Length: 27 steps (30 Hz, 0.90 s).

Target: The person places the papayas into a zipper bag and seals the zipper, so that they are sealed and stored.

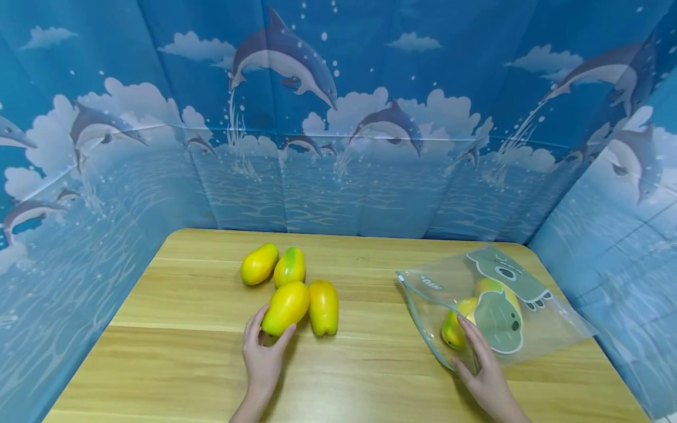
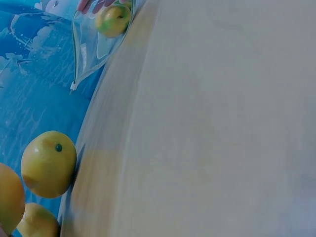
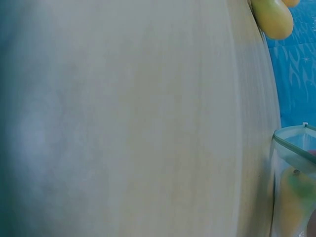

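Note:
My left hand (image 1: pixel 264 355) grips a yellow mango (image 1: pixel 286 308), thumb on one side and fingers on the other. Close around that fruit lie three more: one mango (image 1: pixel 260 264) at the back left, a green-streaked mango (image 1: pixel 290 267) behind, and another mango (image 1: pixel 324 307) to its right. On the right, my right hand (image 1: pixel 485 373) pinches the mouth edge of a clear zip bag (image 1: pixel 555 329) printed with a green cartoon animal. Inside the bag are a yellow-green mango (image 1: pixel 453 330) near the mouth and a second mango (image 1: pixel 497 288), partly hidden by the print.
Everything lies on a wood-grain table (image 1: pixel 185 352). A blue dolphin-print curtain (image 1: pixel 370 194) hangs behind the table and along both sides. The bag's open mouth, with its zip slider (image 1: pixel 401 278), faces left toward the loose fruit.

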Available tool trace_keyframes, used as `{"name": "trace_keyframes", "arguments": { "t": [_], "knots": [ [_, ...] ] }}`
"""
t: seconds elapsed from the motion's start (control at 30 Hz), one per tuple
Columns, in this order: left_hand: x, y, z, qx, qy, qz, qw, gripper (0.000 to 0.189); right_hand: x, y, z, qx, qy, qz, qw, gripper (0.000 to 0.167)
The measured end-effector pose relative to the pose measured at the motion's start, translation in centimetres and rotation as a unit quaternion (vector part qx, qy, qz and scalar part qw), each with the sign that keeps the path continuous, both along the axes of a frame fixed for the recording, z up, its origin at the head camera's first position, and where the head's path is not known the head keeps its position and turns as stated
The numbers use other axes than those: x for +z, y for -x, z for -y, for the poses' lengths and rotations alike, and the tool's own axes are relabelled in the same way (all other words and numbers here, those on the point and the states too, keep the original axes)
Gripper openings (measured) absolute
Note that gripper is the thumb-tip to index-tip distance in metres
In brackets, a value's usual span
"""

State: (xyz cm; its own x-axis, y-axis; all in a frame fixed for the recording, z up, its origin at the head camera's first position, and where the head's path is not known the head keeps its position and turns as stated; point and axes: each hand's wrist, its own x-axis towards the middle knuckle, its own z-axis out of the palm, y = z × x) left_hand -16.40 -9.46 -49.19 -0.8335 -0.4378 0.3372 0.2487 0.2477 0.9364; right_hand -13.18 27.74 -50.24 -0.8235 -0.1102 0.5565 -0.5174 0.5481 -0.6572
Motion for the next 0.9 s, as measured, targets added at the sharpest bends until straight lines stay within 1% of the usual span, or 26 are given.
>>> {"name": "trace_keyframes", "arguments": {
  "t": [0.17,0.23,0.43,0.5,0.6,0.73,0.9],
  "knots": [
    [1.0,0.1,-0.8,-0.028,-0.002,-0.030,0.9991,0.058,0.1,-0.1,0.0,-0.003,-0.004,0.001,1.0000,0.094],
    [1.4,0.2,-1.2,-0.039,-0.002,-0.034,0.9986,0.057,0.0,-0.1,0.0,0.000,-0.003,-0.004,1.0000,0.094],
    [4.0,-0.4,-3.0,-0.074,0.005,-0.045,0.9962,0.057,-0.1,0.0,-0.1,0.011,-0.001,-0.018,0.9998,0.092],
    [4.6,-0.5,-3.6,-0.085,0.013,-0.050,0.9951,0.056,-0.1,0.0,-0.1,0.011,-0.002,-0.021,0.9997,0.092],
    [4.9,-0.5,-4.3,-0.106,0.014,-0.050,0.9931,0.055,0.0,0.0,-0.1,0.015,-0.003,-0.025,0.9996,0.092],
    [5.0,-0.4,-5.3,-0.135,0.010,-0.043,0.9899,0.054,0.0,0.0,-0.1,0.021,0.002,-0.027,0.9994,0.092],
    [5.0,-0.6,-6.6,-0.154,0.025,-0.030,0.9873,0.054,0.0,0.0,-0.1,0.015,0.001,-0.019,0.9997,0.093]
  ]
}}
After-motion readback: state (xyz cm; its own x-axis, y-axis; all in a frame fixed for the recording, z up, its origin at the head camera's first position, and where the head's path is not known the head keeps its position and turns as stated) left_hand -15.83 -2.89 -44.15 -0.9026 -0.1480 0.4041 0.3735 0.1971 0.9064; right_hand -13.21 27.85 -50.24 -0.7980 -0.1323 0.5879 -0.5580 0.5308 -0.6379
